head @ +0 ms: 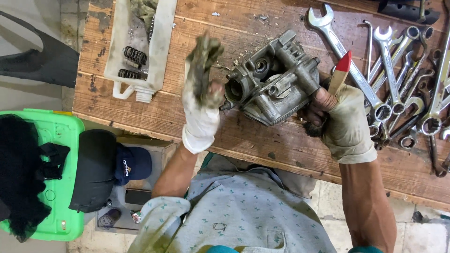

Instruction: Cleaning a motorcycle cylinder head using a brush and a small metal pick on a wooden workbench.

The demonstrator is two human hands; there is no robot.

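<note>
Right now your gloved right hand point(344, 122) clenches a red-tipped brush point(339, 73) while steadying the grey metal carburetor point(272, 82), which sits mid-table near the front edge. Your gloved left hand point(202, 93) hovers released, fingers spread, just beside it; wrenches point(389, 70) crowd the table's point(197, 28) right edge.

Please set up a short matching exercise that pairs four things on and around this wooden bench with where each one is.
Things:
1. metal engine part
2. wrenches
3. coil springs
4. dark cap

Places:
A. in the cut-open white plastic container at the bench's far left
B. between the two gloved hands at the bench's middle
C. below the bench edge, beside the green bin
D. spread over the bench's right side

Pairs: 1-B, 2-D, 3-A, 4-C
</note>
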